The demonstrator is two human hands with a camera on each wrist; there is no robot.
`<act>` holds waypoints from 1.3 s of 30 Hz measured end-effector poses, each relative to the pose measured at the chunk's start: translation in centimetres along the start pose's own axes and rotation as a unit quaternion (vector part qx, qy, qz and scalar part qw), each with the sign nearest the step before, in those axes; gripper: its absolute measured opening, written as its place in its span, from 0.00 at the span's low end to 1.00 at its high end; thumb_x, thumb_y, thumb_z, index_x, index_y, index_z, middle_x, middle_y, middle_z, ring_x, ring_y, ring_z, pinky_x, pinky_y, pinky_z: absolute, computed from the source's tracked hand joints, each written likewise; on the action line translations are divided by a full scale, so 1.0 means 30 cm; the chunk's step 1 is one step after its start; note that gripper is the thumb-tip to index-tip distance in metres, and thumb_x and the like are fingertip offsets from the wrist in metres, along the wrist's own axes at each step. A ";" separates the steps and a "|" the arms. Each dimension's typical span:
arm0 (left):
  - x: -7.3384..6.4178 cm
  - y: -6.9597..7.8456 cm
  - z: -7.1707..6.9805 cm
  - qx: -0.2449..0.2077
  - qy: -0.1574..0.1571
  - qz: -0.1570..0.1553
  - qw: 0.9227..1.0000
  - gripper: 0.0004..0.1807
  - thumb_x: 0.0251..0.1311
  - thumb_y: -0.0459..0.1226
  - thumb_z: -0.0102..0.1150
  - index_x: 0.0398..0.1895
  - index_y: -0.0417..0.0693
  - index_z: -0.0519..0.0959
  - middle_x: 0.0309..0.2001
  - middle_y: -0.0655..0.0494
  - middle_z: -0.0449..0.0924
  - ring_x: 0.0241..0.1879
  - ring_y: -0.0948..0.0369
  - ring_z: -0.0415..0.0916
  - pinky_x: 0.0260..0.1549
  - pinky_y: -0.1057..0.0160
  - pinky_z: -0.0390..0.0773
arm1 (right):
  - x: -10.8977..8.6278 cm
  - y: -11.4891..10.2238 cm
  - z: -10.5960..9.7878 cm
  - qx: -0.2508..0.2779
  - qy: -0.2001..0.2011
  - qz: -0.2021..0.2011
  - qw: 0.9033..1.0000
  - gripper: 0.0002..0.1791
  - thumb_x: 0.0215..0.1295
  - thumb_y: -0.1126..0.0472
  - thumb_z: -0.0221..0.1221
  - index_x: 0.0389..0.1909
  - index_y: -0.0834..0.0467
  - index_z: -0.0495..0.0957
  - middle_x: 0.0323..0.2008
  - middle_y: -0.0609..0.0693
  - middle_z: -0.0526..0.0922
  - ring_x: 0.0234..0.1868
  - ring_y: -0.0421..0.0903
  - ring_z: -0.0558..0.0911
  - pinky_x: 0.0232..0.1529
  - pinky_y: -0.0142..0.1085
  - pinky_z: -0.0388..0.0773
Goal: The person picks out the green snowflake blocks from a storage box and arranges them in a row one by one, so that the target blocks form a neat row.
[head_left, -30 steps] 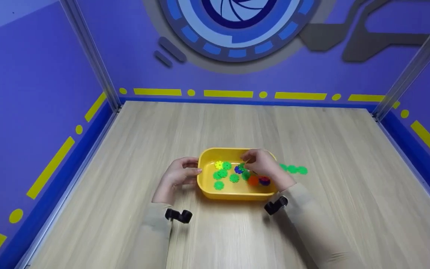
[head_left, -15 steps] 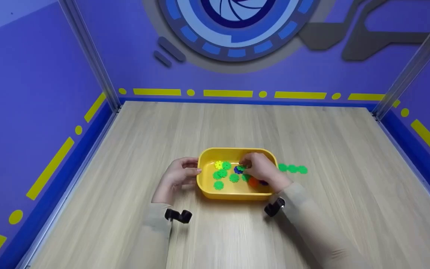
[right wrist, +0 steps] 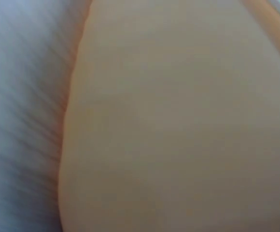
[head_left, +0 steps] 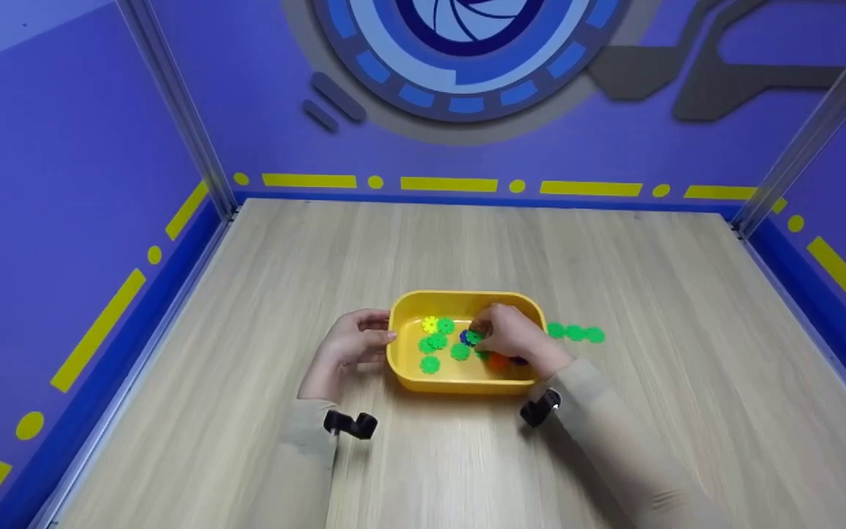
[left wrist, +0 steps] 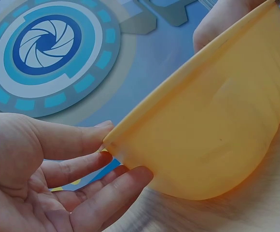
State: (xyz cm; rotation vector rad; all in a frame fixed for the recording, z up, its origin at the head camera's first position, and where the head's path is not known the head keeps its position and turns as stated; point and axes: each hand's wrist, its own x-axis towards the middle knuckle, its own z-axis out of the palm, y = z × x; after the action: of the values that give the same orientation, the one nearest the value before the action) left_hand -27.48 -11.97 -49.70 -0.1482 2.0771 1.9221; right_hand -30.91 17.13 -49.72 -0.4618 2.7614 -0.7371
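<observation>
A yellow plastic tub (head_left: 467, 386) stands on the table with several small notched discs in it. My left hand (head_left: 352, 339) holds the tub's left end, thumb at the rim and fingers against the outer wall, as the left wrist view shows. Inside the right half is my right hand (head_left: 512, 330), its fingertips pinching a green notched disc (head_left: 473, 338) above a blue disc (head_left: 464, 336). An orange disc (head_left: 497, 361) lies under that hand, partly hidden. A yellow disc (head_left: 430, 324) and more green discs (head_left: 429, 364) lie further left. The tub's wall fills the right wrist view, hiding the fingers.
A row of joined green discs (head_left: 575, 333) lies on the wooden table (head_left: 423, 250) just right of the tub. Blue-purple panels (head_left: 452, 158) enclose the table at the back and both sides.
My right hand has lowered slightly into the tub. The green disc at its fingertips has shifted a little towards me over the blue one. The left hand and tub have stayed put.
</observation>
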 end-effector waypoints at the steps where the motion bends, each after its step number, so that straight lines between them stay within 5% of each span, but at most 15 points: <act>1: 0.001 0.000 0.000 -0.001 -0.001 -0.002 1.000 0.27 0.63 0.27 0.65 0.66 0.37 0.75 0.59 0.37 0.79 0.47 0.50 0.86 0.41 0.56 0.90 | -0.002 -0.001 -0.001 0.000 -0.001 -0.003 1.000 0.17 0.58 0.63 0.74 0.49 0.59 0.86 0.43 0.52 0.88 0.40 0.45 0.80 0.53 0.43 0.84; 7: 0.000 0.002 -0.002 -0.002 -0.006 -0.004 1.000 0.28 0.63 0.27 0.65 0.67 0.38 0.74 0.60 0.36 0.79 0.45 0.49 0.87 0.39 0.56 0.91 | -0.013 -0.008 -0.005 -0.012 -0.003 -0.029 1.000 0.15 0.55 0.64 0.74 0.43 0.60 0.85 0.40 0.52 0.85 0.40 0.47 0.78 0.52 0.43 0.82; 13: -0.004 0.001 -0.001 0.000 -0.001 -0.005 1.000 0.28 0.63 0.27 0.66 0.67 0.38 0.75 0.59 0.37 0.79 0.46 0.49 0.87 0.39 0.56 0.91 | -0.029 -0.019 -0.009 -0.002 -0.010 -0.008 1.000 0.17 0.57 0.62 0.74 0.45 0.58 0.81 0.44 0.52 0.80 0.43 0.48 0.76 0.53 0.43 0.80; 25: -0.001 0.003 -0.002 0.001 0.000 -0.004 1.000 0.27 0.63 0.27 0.66 0.67 0.39 0.75 0.60 0.37 0.78 0.46 0.49 0.87 0.39 0.56 0.91 | -0.073 -0.007 -0.049 0.097 0.015 -0.007 0.995 0.16 0.60 0.67 0.72 0.48 0.56 0.84 0.43 0.51 0.85 0.42 0.46 0.82 0.51 0.43 0.85; 33: 0.002 0.003 -0.001 0.000 0.001 -0.007 1.000 0.27 0.63 0.27 0.66 0.67 0.39 0.75 0.59 0.38 0.80 0.45 0.51 0.87 0.38 0.56 0.91 | -0.116 0.016 -0.085 0.189 0.044 -0.053 0.980 0.17 0.62 0.70 0.69 0.52 0.62 0.82 0.47 0.56 0.85 0.40 0.45 0.78 0.42 0.30 0.79; 39: 0.003 0.002 0.000 -0.004 -0.003 -0.002 1.000 0.27 0.63 0.26 0.65 0.67 0.37 0.75 0.60 0.36 0.79 0.43 0.53 0.86 0.38 0.56 0.91 | -0.136 0.039 -0.107 0.215 0.052 -0.027 0.975 0.19 0.61 0.69 0.70 0.54 0.61 0.82 0.48 0.55 0.84 0.42 0.47 0.77 0.44 0.29 0.78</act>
State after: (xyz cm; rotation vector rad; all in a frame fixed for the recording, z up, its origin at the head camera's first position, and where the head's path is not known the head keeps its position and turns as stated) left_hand -27.59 -11.96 -49.67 -0.1479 2.0629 1.9264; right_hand -28.45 20.97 -46.99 -0.4158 2.5758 -1.3661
